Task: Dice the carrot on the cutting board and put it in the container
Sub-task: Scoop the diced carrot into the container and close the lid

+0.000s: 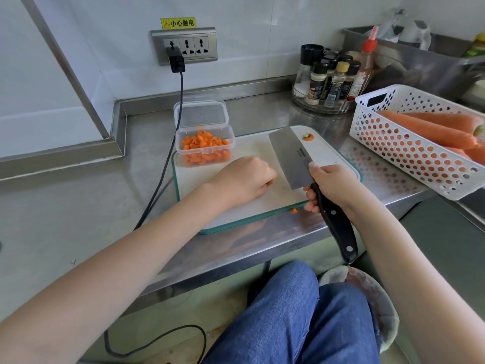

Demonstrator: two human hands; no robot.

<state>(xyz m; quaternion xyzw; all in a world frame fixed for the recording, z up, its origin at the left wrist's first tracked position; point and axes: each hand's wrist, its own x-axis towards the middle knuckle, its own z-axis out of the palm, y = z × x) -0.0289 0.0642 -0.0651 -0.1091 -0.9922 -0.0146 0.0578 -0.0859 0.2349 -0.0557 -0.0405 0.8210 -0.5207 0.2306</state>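
Observation:
A clear plastic container [205, 147] full of diced carrot stands on the far left corner of the white cutting board [265, 200]. My right hand [332, 186] grips the black handle of a cleaver [290, 156], whose blade lies flat over the board's middle. My left hand [244, 179] rests on the board beside the blade with fingers curled under; whether it holds anything is hidden. A carrot end [307, 137] lies at the board's far edge, and one carrot cube [293, 210] sits at its near edge.
The container's lid [200, 112] lies behind it. A white perforated basket [409, 156] of whole carrots stands to the right. A rack of spice bottles [329, 82] sits at the back. A black cable [168, 153] runs down from the wall socket past the board's left side.

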